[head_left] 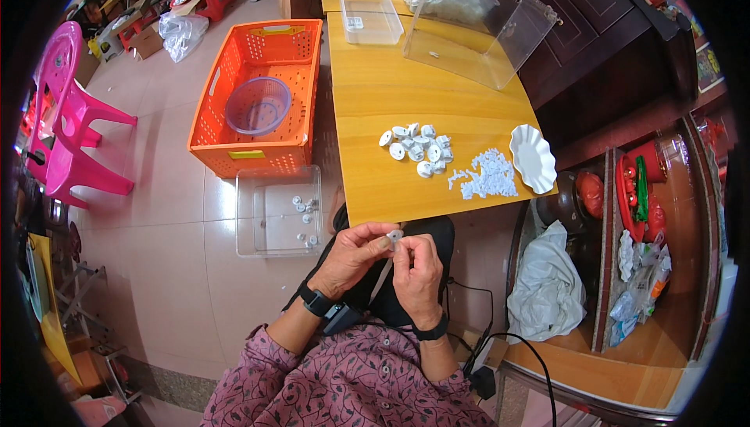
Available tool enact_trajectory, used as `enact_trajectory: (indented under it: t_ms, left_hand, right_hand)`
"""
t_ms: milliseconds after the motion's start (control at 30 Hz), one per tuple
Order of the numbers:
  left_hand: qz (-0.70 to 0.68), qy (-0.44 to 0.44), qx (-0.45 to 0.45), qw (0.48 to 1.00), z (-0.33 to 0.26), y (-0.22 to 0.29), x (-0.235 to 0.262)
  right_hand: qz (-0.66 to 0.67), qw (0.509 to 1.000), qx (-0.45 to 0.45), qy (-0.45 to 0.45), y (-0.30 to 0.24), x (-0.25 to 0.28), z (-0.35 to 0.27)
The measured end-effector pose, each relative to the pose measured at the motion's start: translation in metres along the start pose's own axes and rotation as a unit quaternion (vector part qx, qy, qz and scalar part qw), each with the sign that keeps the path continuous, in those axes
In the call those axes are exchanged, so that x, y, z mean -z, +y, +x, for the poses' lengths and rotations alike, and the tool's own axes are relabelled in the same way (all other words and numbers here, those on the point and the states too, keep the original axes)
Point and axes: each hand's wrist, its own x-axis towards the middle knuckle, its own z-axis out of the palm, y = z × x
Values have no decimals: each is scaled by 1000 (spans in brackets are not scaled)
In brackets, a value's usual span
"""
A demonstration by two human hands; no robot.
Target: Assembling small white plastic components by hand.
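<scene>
Above my lap, just off the near edge of the wooden table [375, 200], my two hands meet. My left hand [353, 257] pinches a small white plastic part [394, 236] between thumb and fingers. From the other side my right hand [419, 275] grips the same part, its fingertips covering much of it. On the table lies a loose group of round white plastic parts [418, 146]. To their right is a heap of tiny white pieces [491, 175], with a white scalloped dish [533, 160] beside it.
On the floor at left, a clear bin [258, 228] holds several white parts. Behind it stands an orange crate [258, 163] with a purple-tinted bowl [258, 107]. A clear tray [369, 17] and a clear box [476, 36] sit at the table's far end. A pink chair [86, 142] is farther left.
</scene>
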Motion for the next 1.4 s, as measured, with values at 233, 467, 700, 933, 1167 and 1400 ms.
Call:
enact_trajectory:
  t_ms: [233,467,700,933,1167,1400]
  left_hand:
    - [-6,14,4,1000,-2,3,1]
    - [-2,23,3,1000,-3,5,-1]
    - [47,53,-18,997,-6,16,7]
    - [8,232,-80,969,-10,43,50]
    - [-37,379,-37,924,-12,27,149]
    - [-44,415,3,909,-14,14,190]
  right_hand:
    - [161,976,-145,-27,5,1,-6]
    - [189,966,-177,-24,2,-2,-6]
    - [145,980,-129,-48,-1,-7,3]
    - [-13,999,-32,-1,21,-3,31]
    - [-169,984,56,-3,60,-7,61]
    - [-181,980,64,-44,64,-12,71]
